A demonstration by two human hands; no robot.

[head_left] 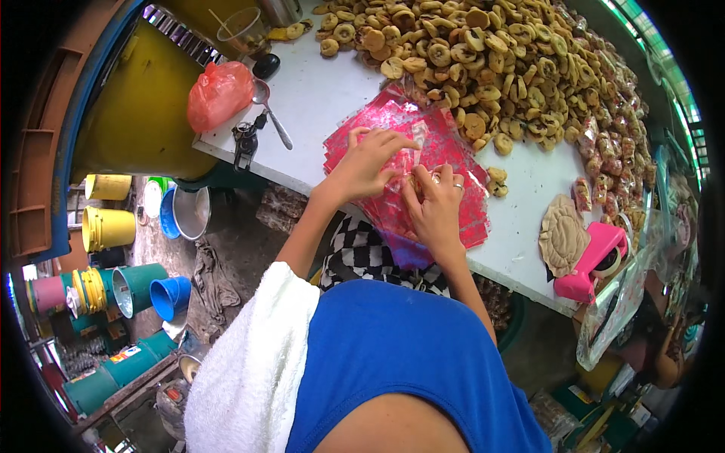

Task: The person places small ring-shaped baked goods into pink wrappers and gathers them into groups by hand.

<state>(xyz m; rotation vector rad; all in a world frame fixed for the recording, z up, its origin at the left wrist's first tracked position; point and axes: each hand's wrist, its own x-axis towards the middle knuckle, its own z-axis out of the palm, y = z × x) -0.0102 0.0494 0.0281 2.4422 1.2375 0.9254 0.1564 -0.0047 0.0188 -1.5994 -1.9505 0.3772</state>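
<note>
Red printed plastic wrappers [362, 122] lie fanned in a stack at the table's near edge. Over them, my left hand [376, 158] is spread with its fingers curved and apart; nothing shows in its grasp. My right hand [433, 198] has its fingers closed on a small wrapped pastry [420, 184], which they partly hide. A large heap of ring-shaped pastries [487, 62] rises beyond the wrappers. A few loose pastries [497, 182] sit just right of the stack. Many wrapped pastries [614, 150] are piled at the right.
A pink tape dispenser [592, 263] and a beige cloth pad [564, 227] are on the table's right part. At the left are a spoon [273, 113], a red plastic bag [221, 96] and keys [245, 139]. Buckets [139, 289] stand on the floor. Part of another person [671, 351] shows far right.
</note>
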